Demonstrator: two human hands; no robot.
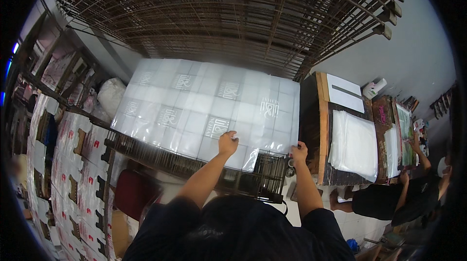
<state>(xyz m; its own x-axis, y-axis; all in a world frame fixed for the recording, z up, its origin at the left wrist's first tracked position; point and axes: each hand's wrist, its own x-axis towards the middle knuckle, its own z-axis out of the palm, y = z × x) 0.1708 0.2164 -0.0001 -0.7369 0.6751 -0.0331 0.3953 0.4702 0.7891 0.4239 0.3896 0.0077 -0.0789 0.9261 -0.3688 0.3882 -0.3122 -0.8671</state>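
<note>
Several translucent plastic sheets with white printed designs [194,100] lie spread in overlapping rows across a wire drying rack in front of me. My left hand [227,144] is over the near part of the sheets, its fingers curled in and the thumb against them. Whether a sheet is caught between those fingers is too small to make out. At the near right corner of the sheets, my right hand [299,153] is closed on the edge of a plastic sheet. A small dark round object lies just under that hand.
Raised wire racks [219,17] hang tilted beyond the sheets. To the right, a dark wooden table [318,163] bears a stack of white sheets [354,144]. Another person [389,197] works farther right. A dark red chair [134,193] and wrapped stacks [80,173] stand left.
</note>
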